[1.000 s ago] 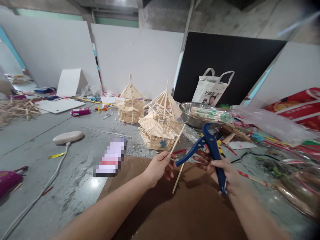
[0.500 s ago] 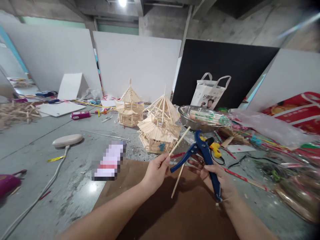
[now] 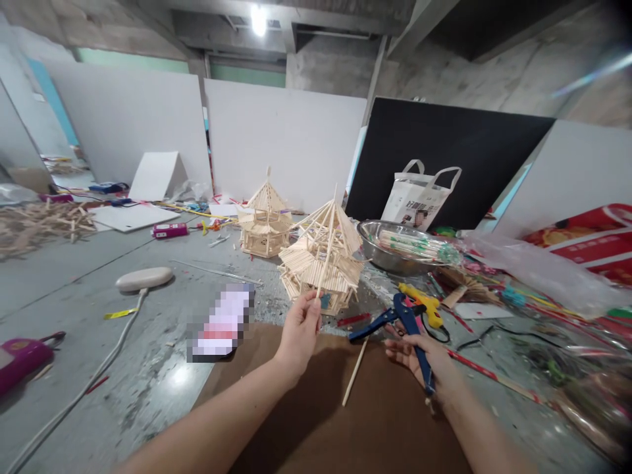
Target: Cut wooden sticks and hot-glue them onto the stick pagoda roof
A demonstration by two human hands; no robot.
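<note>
Pinched in my left hand (image 3: 301, 332) is a thin wooden stick (image 3: 327, 262), pointing up in front of the nearer stick-built pavilion model (image 3: 320, 266). My right hand (image 3: 424, 359) grips a blue pipe cutter (image 3: 412, 332) by one handle, with its other handle spread out to the left. A second wooden stick (image 3: 354, 378) lies on the brown sheet (image 3: 306, 428), between my hands and below the cutter. Behind the nearer model stands another pavilion model (image 3: 266, 220) with a pointed roof.
A steel bowl (image 3: 368, 253) of bundled sticks stands at the back right, near a yellow glue gun (image 3: 427, 306). On the left lie a phone (image 3: 222, 322), a white corded device (image 3: 145, 278) and a purple tool (image 3: 24, 362). Clutter and plastic wrap cover the right side.
My left hand has brought its stick to a steeper angle, up across the nearer model and away from the cutter. The cutter in my right hand has dropped slightly lower. The view has tilted up.
</note>
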